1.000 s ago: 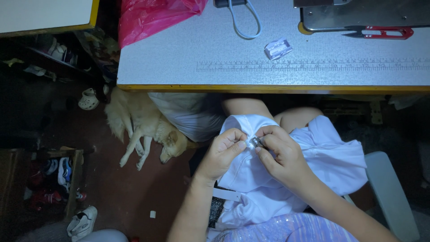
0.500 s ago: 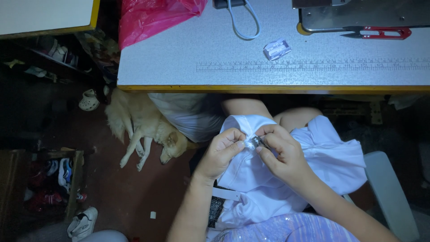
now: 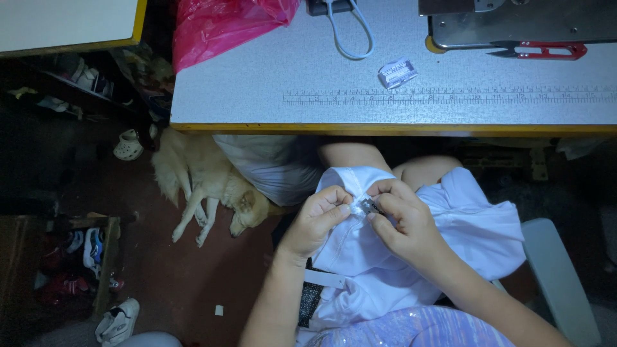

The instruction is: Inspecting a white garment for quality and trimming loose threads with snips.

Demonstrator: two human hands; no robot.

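Observation:
A white garment lies bunched on my lap below the table edge. My left hand pinches a fold of its fabric from the left. My right hand grips a small metal tool whose tip is pressed into the same fold, right beside my left thumb. The two hands nearly touch over the cloth. What kind of tool it is cannot be made out.
A grey sewing table with a printed ruler strip spans the top, bearing red-handled thread snips, a small clear packet, a grey cord loop and a pink plastic bag. A tan dog lies on the floor at left, near shoes.
Both hands hold almost the same position on the fold. The view has shifted very slightly; nothing was let go or picked up.

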